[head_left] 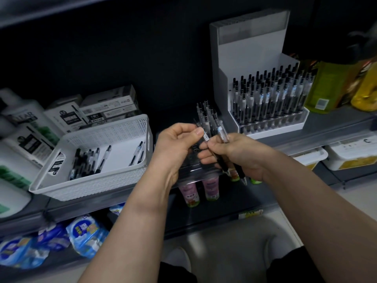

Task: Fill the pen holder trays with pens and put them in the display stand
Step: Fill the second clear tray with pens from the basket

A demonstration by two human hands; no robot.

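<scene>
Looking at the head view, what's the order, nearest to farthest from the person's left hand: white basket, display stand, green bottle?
1. white basket, just left of the left hand.
2. display stand, back right.
3. green bottle, far right.

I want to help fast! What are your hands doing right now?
Left hand: pinching one pen above the clear tray.
Right hand: gripping a bunch of pens.

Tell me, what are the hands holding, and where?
The left hand pinches one pen by its clear barrel; the right hand grips a few pens around their middles.
</scene>
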